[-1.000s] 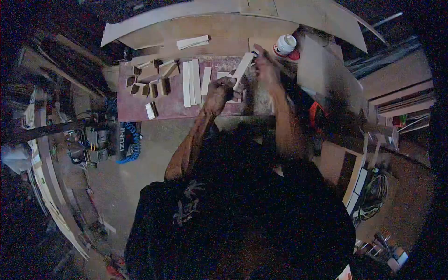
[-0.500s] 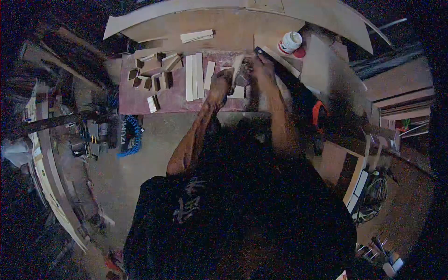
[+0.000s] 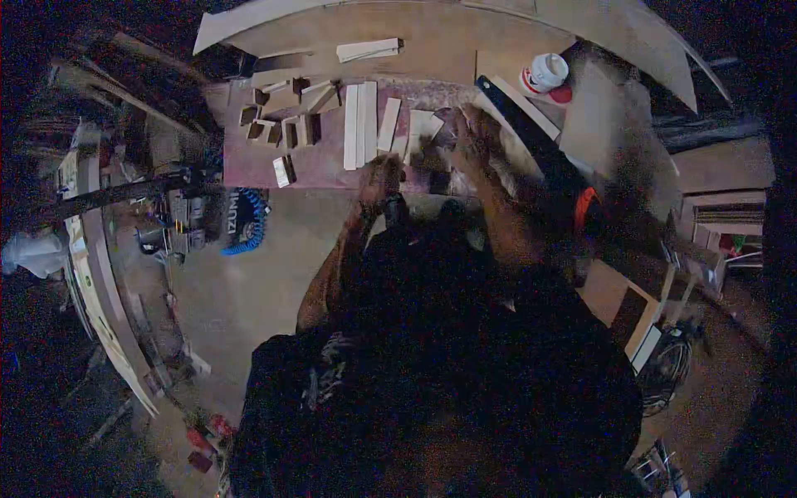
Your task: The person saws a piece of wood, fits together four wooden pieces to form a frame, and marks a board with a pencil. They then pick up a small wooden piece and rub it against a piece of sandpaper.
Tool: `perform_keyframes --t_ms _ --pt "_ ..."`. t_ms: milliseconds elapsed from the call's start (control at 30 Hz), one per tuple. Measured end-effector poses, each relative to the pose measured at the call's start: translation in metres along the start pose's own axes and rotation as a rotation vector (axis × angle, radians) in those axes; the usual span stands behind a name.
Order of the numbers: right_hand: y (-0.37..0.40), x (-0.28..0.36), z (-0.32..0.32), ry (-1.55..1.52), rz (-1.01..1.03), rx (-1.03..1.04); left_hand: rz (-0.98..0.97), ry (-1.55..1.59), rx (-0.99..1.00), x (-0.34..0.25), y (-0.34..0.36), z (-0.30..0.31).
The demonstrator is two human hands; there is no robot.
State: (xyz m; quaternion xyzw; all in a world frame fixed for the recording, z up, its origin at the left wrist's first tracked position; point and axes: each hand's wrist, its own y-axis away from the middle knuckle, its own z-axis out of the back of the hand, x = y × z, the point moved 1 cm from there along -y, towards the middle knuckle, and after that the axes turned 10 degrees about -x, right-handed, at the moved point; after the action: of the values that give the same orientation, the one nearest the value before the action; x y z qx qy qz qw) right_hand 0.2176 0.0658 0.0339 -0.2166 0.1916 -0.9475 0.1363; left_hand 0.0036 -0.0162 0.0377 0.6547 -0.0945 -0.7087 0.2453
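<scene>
My left hand (image 3: 383, 176) is at the front edge of the reddish worktable (image 3: 320, 170), its fingers curled closed. What it holds, if anything, is too dark to make out. Farther right, my right hand (image 3: 471, 145) reaches over the table, smeared by motion, so its fingers do not show clearly. Just left of it lie pale wood pieces (image 3: 424, 124). A short pale strip (image 3: 388, 124) rests beyond my left hand, beside several longer strips (image 3: 360, 124). A dark-bladed handsaw (image 3: 531, 133) with an orange handle (image 3: 586, 207) slants to the right of my right hand.
Small wooden blocks (image 3: 300, 131) stand grouped on the table's left side. A white tub (image 3: 545, 73) sits at the back right. Another pair of strips (image 3: 369, 51) lies at the back. A blue coiled hose (image 3: 259, 224) is on the floor at left.
Before, both hands were together at a light wooden piece. They are now apart: my left hand has drawn back toward the table edge, my right is over the pale pieces. The view has shifted.
</scene>
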Motion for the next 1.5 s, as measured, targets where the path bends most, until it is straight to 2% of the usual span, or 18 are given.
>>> perform_keyframes --t_ms 33,133,300,367,433,533,600,667,733,800,900,1000,1100,1167,1267,1333,1400,1500 --pt "-0.005 0.0 0.0 -0.179 0.042 0.035 0.014 0.102 0.005 0.003 0.005 -0.001" --pt "-0.021 -0.004 -0.012 0.011 0.388 0.087 0.037 0.114 -0.018 0.024 0.012 0.005" --pt "-0.055 0.004 0.006 -0.081 0.446 0.303 0.148 -0.048 -0.038 0.055 0.018 0.034" --pt "-0.057 -0.003 -0.011 -0.129 0.441 0.231 -0.632 -0.453 -0.143 0.103 0.008 0.061" --pt "-0.062 -0.012 -0.038 -0.164 0.422 0.141 -0.749 -0.579 -0.153 0.101 0.014 0.07" --pt "-0.074 -0.015 -0.065 -0.198 0.349 0.074 -0.11 -0.293 -0.059 0.047 0.044 0.061" --pt "-0.086 -0.008 -0.072 -0.227 0.289 0.131 0.067 -0.078 -0.057 0.054 0.041 0.062" --pt "-0.094 0.003 -0.062 -0.088 0.227 0.029 -0.236 -0.408 -0.112 0.131 0.021 0.077" --pt "-0.09 0.001 -0.053 -0.014 0.169 0.061 -0.263 -0.362 -0.133 0.129 0.022 0.076" --pt "-0.076 -0.012 -0.044 -0.014 0.128 0.23 -0.005 0.058 -0.134 0.04 0.047 0.06" --pt "-0.043 -0.032 -0.039 -0.021 0.052 0.495 0.122 0.249 -0.024 0.035 0.04 0.056" --pt "-0.029 -0.039 -0.037 -0.111 0.234 0.301 -0.041 0.059 -0.132 0.054 0.026 0.047" --pt "-0.036 -0.039 -0.033 -0.03 0.237 0.228 0.032 0.053 -0.089 0.033 0.022 0.043" --pt "-0.042 -0.039 -0.027 -0.004 0.16 0.335 -0.165 -0.001 -0.088 0.081 -0.003 0.049" --pt "-0.055 -0.039 0.002 -0.218 -0.001 0.583 -0.494 -0.288 -0.155 0.06 -0.004 0.039" --pt "-0.041 -0.056 -0.003 -0.544 0.041 0.524 -0.325 -0.147 -0.163 0.016 0.004 0.028" --pt "-0.033 -0.036 0.018 -0.536 -0.018 0.292 0.234 0.393 -0.071 -0.027 0.008 0.012" --pt "-0.033 0.02 0.059 -0.42 -0.009 0.17 0.118 0.25 -0.078 -0.051 0.007 -0.013"
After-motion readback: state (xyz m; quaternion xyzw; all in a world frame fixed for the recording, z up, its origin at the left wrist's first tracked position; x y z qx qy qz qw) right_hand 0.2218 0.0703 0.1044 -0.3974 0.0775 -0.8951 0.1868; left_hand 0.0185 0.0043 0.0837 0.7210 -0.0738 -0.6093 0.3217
